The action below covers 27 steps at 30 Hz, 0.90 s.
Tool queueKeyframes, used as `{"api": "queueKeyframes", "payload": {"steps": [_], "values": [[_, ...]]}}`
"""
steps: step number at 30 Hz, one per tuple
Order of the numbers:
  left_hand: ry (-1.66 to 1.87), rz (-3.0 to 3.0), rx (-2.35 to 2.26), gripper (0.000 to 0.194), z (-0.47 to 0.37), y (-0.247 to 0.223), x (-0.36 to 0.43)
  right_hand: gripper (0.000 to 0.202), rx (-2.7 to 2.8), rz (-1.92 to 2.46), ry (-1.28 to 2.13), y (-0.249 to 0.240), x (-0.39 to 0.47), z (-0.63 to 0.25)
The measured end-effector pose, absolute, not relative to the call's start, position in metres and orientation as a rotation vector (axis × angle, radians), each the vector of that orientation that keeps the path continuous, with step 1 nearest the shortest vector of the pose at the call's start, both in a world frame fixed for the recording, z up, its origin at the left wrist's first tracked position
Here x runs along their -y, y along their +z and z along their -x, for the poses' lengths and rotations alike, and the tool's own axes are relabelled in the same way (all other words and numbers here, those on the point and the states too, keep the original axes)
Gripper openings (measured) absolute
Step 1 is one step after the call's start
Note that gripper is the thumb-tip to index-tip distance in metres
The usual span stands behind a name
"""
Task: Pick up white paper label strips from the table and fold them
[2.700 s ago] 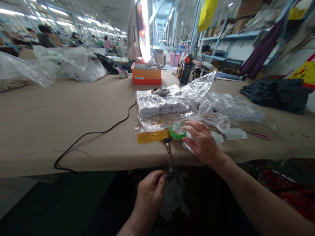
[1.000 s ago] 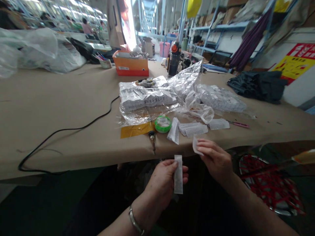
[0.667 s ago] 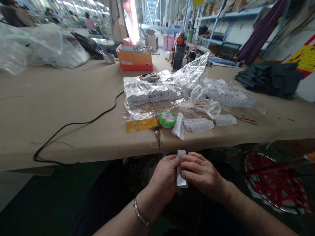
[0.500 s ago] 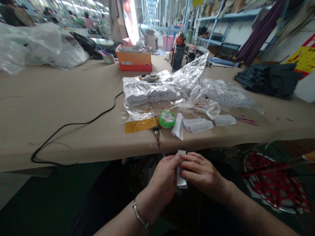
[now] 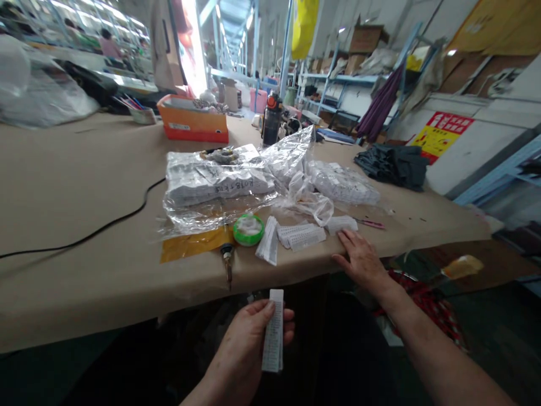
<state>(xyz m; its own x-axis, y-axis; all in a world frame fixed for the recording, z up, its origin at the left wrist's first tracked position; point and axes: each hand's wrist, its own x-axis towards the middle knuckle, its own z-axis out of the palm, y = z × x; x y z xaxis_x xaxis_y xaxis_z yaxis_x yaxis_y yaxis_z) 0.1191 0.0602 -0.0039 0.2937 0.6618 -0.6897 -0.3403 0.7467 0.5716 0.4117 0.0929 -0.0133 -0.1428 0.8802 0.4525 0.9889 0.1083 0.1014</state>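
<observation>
Gathering printed slips (image 5: 273, 341), it seems: L hand (image 5: 249, 328) pinches some btwn thumb & fingers, just below worktop (image 5: 110, 282) edge; R hand (image 5: 362, 260), fingers spread, seems to touch rightmost slip (image 5: 340, 224) on it. Lifting that prob. needs a light fingertip pinch.

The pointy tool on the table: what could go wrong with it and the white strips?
The pointy tool aims its tip at the near edge of the table, so a hand could get poked; I can't tell whether it's hot. The loose white strips lie close to the right hand, which might nudge them out of place. The left hand pinches more strips, which could slip if the grip loosens.
</observation>
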Motion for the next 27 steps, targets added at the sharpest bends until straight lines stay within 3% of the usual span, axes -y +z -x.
{"api": "queueKeyframes", "payload": {"steps": [8, 13, 17, 27], "values": [[0.676, -0.375, -1.107, 0.007, -0.12, 0.0, -0.059, 0.014, 2.016, 1.535, -0.299, -0.014, -0.079, -0.423], [0.685, -0.367, -1.079, 0.007, -0.12, -0.003, -0.054, 0.006, 1.83, 1.431, -0.204, -0.009, -0.058, -0.377], [0.729, -0.34, -0.972, 0.012, -0.12, -0.007, -0.051, 0.012, 2.028, 1.048, 0.025, -0.006, -0.03, -0.306], [0.922, -0.263, -0.91, 0.015, -0.109, -0.009, -0.05, 0.016, 2.346, 0.895, -0.11, -0.027, -0.02, -0.247]]}}
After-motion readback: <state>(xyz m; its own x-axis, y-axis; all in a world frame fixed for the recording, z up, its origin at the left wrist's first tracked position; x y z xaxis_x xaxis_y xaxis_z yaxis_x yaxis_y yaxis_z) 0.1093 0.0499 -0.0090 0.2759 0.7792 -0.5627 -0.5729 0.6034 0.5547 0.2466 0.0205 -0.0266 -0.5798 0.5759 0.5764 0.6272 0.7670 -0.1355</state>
